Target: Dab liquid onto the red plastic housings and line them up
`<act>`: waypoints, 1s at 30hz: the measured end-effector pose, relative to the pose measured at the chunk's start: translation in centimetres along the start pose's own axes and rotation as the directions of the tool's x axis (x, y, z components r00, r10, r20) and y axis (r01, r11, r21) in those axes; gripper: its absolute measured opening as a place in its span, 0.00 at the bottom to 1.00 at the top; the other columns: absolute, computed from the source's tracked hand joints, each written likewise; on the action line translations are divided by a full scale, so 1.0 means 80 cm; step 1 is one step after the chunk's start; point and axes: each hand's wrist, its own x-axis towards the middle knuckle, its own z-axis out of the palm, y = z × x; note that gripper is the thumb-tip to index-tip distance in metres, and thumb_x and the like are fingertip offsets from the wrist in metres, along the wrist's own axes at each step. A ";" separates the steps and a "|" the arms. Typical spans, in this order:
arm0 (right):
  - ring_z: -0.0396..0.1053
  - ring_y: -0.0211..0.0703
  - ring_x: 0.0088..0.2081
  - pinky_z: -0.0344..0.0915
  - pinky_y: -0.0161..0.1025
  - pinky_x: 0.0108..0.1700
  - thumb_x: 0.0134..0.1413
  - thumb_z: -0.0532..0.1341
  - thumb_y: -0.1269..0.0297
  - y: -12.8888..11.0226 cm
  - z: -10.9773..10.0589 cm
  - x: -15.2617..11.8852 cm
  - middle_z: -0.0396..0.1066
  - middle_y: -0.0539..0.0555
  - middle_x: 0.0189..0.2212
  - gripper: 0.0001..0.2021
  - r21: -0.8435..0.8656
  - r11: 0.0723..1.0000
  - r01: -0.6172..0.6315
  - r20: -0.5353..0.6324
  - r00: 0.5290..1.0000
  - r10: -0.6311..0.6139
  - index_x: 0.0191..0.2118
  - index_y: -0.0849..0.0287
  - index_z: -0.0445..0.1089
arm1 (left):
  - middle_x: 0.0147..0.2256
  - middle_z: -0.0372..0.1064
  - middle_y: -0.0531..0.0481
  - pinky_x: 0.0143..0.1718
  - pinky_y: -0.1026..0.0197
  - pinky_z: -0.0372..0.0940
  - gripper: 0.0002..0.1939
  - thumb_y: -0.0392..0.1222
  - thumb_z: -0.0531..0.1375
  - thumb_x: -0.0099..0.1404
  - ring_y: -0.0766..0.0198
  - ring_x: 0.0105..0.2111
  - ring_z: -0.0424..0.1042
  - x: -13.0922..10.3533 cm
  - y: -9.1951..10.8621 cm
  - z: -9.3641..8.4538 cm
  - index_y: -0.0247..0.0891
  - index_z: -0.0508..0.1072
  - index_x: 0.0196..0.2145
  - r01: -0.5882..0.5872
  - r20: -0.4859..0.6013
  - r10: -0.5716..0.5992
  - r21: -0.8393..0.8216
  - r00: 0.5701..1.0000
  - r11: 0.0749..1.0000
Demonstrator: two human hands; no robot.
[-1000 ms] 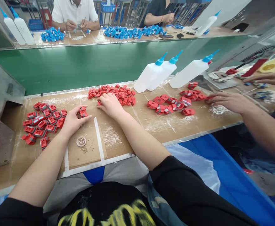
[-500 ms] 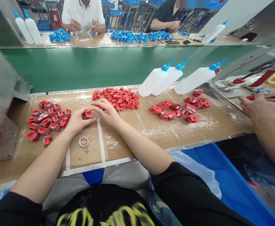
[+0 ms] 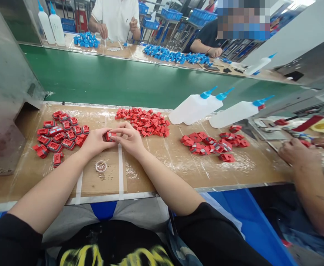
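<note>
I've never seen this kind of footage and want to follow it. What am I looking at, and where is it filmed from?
There's no robot: these are a person's bare hands, seen looking down from one camera worn on their head. The left hand and right hand meet around a small red piece. On the bench are three groups of red pieces, a small round dish and three white bottles. A co-worker's hand is at far right.
</note>
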 end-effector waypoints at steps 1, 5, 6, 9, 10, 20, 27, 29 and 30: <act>0.70 0.43 0.43 0.74 0.45 0.47 0.62 0.71 0.57 0.002 0.001 0.000 0.69 0.53 0.42 0.08 0.008 1.000 0.006 0.006 1.000 -0.006 0.45 0.49 0.83 | 0.31 0.76 0.54 0.33 0.61 0.63 0.17 0.49 0.69 0.60 0.62 0.30 0.70 0.000 0.000 -0.002 0.39 0.81 0.44 -0.012 0.001 0.012 0.008 1.000 1.000; 0.71 0.42 0.44 0.75 0.43 0.46 0.60 0.71 0.55 0.008 0.004 0.000 0.68 0.53 0.44 0.10 0.120 0.993 -0.007 0.036 0.999 0.003 0.45 0.48 0.83 | 0.38 0.80 0.52 0.39 0.60 0.66 0.19 0.46 0.70 0.61 0.60 0.36 0.75 0.000 0.000 -0.008 0.40 0.81 0.49 -0.092 -0.017 0.094 0.094 0.995 0.991; 0.71 0.42 0.45 0.75 0.43 0.46 0.60 0.71 0.55 0.008 0.004 0.000 0.69 0.53 0.44 0.10 0.142 0.990 -0.001 0.040 0.999 -0.004 0.45 0.48 0.83 | 0.41 0.81 0.51 0.41 0.59 0.67 0.19 0.47 0.70 0.61 0.59 0.37 0.76 0.001 0.001 -0.010 0.40 0.80 0.49 -0.113 -0.021 0.116 0.111 0.993 0.987; 0.71 0.42 0.45 0.76 0.43 0.46 0.62 0.70 0.53 0.006 0.006 0.000 0.69 0.53 0.44 0.10 0.167 0.986 0.025 -0.005 1.000 -0.024 0.45 0.49 0.83 | 0.49 0.81 0.47 0.48 0.56 0.70 0.21 0.46 0.69 0.64 0.55 0.45 0.79 0.001 0.003 -0.011 0.41 0.79 0.53 -0.166 -0.038 0.173 0.143 0.984 0.976; 0.71 0.41 0.44 0.76 0.42 0.45 0.62 0.70 0.52 0.005 0.006 0.000 0.69 0.53 0.45 0.11 0.172 0.985 0.030 -0.035 0.999 -0.024 0.46 0.49 0.82 | 0.51 0.81 0.46 0.50 0.55 0.70 0.21 0.45 0.68 0.64 0.54 0.47 0.79 0.001 0.004 -0.011 0.41 0.78 0.55 -0.177 -0.053 0.188 0.161 0.981 0.971; 0.77 0.45 0.45 0.78 0.46 0.49 0.67 0.66 0.57 0.012 -0.011 0.007 0.77 0.57 0.46 0.09 -0.065 0.932 0.357 -0.023 0.933 -0.359 0.47 0.54 0.80 | 0.52 0.80 0.46 0.53 0.53 0.72 0.24 0.40 0.70 0.61 0.52 0.49 0.80 0.002 0.007 -0.013 0.41 0.77 0.56 -0.171 -0.065 0.190 0.227 0.980 0.959; 0.77 0.46 0.45 0.78 0.49 0.50 0.70 0.64 0.56 0.009 -0.014 0.007 0.79 0.57 0.44 0.10 -0.164 0.908 0.387 0.061 0.922 -0.382 0.47 0.52 0.81 | 0.47 0.82 0.46 0.48 0.55 0.72 0.22 0.41 0.70 0.61 0.53 0.43 0.80 0.002 0.004 -0.015 0.42 0.79 0.53 -0.149 -0.025 0.165 0.308 0.986 0.940; 0.76 0.46 0.46 0.77 0.50 0.52 0.69 0.64 0.54 0.004 -0.008 0.005 0.77 0.57 0.45 0.10 -0.121 0.931 0.344 0.018 0.939 -0.345 0.45 0.52 0.81 | 0.45 0.81 0.46 0.47 0.56 0.73 0.23 0.43 0.70 0.62 0.55 0.41 0.79 0.002 0.004 -0.015 0.42 0.79 0.55 -0.144 -0.037 0.161 0.293 0.986 0.945; 0.76 0.46 0.47 0.77 0.49 0.52 0.68 0.65 0.53 0.002 -0.005 0.005 0.76 0.58 0.46 0.11 -0.066 0.951 0.302 -0.024 0.952 -0.305 0.44 0.52 0.81 | 0.46 0.81 0.46 0.47 0.56 0.73 0.24 0.44 0.70 0.63 0.56 0.41 0.79 0.002 0.004 -0.015 0.43 0.78 0.56 -0.153 -0.047 0.173 0.286 0.984 0.946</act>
